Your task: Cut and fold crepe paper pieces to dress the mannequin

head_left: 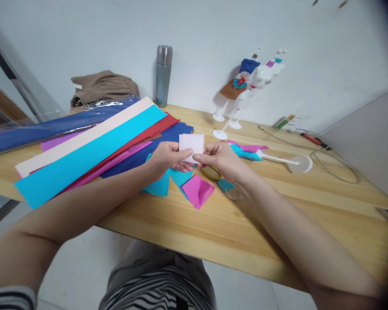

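Between both hands I hold a small pale pink square of paper up above the table. My left hand pinches its lower left side with the thumb on top. At the lower right corner my right hand grips it between thumb and fingers. Just below lie a magenta paper piece and turquoise paper pieces. Scissors with yellowish handles rest partly hidden under my right hand. A small doll-like figure in turquoise and magenta paper lies behind it, on a white stand.
Long coloured paper strips cover the table's left side, beside a plastic-wrapped blue roll. A brown cloth and a grey flask stand at the back. White figures on stands and a cable are to the right.
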`<state>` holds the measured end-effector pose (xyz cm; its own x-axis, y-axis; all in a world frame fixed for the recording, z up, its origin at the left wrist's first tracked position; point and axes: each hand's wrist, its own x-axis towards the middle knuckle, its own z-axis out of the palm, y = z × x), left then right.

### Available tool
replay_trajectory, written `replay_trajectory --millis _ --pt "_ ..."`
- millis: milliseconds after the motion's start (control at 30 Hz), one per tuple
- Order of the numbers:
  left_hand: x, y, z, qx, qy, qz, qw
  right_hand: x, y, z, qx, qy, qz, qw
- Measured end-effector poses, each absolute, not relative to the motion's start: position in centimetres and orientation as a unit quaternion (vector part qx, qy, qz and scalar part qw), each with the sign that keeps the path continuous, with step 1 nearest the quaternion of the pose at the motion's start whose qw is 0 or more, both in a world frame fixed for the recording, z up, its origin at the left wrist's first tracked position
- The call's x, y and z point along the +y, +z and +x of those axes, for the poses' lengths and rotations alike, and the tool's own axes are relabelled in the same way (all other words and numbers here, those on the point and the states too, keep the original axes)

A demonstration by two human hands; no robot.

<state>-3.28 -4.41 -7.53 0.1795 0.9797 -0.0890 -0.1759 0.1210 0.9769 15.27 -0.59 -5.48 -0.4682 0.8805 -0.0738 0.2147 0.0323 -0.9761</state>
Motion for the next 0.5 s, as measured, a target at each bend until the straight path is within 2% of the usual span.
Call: replay_trajectory --millis 500 --pt "-4.55 -6.84 -3.11 0.451 0.45 0.445 0.63 -0.62 -5.69 15.15 -0.657 0.567 -0.395 0.3"
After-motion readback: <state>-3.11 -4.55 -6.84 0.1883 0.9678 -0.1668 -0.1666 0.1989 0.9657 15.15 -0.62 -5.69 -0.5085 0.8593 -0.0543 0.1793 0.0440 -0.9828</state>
